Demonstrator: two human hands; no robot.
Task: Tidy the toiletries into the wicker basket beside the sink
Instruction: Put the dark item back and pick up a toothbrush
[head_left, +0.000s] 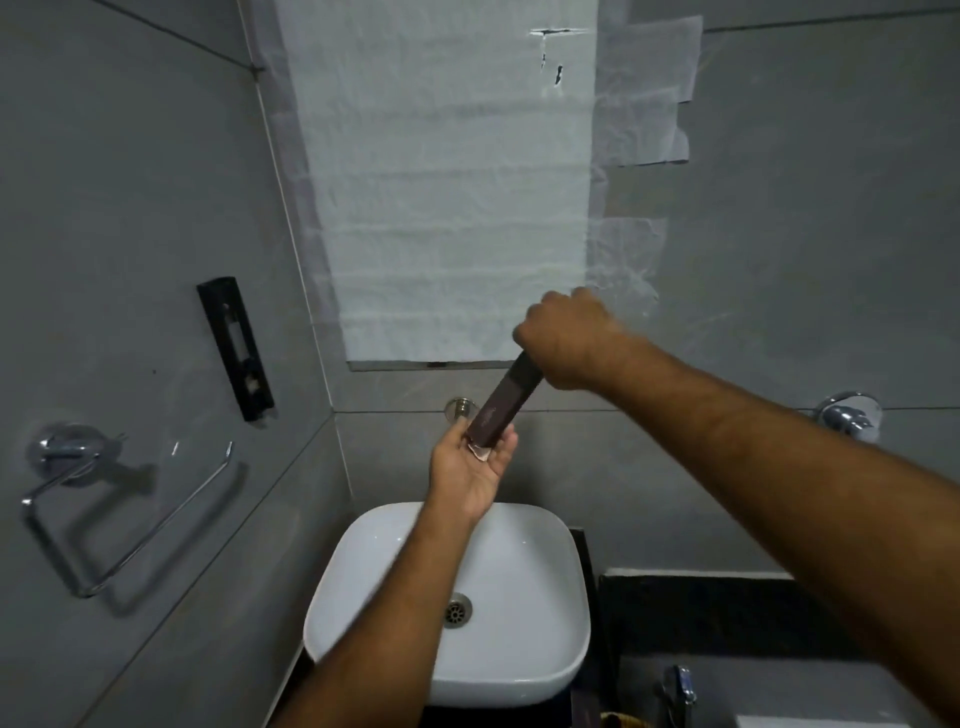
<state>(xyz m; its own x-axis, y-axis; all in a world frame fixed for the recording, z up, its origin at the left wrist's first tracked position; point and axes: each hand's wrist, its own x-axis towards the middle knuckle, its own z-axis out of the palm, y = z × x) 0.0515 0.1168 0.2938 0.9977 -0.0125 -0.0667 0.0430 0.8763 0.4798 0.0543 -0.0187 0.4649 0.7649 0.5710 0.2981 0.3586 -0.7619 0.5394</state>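
A: What is held, and by which hand?

B: A dark brown tube (506, 406) is gripped from above at its upper end by the right hand (569, 340), fingers curled tight around it, just right of the frame's centre. The tube slants down to the left, and its lower end is rested in the left hand (470, 467), whose palm is turned up and whose fingers are loosely cupped under it. A small pale piece is seen at that lower end; what it is cannot be told.

A: Where is all this placed?

B: Both hands are raised above the white basin (545, 571), which is seen at lower centre with its metal drain (457, 609). The tube is kept clear of the basin.

A: And around it?

B: Crumpled white paper (441, 182) is stuck over the wall at upper centre. A chrome towel ring (124, 525) is fixed at lower left, with a black bracket (235, 347) above it. A chrome wall fitting (849, 414) is seen at the right edge, and a dark counter (701, 613) to the right of the basin.
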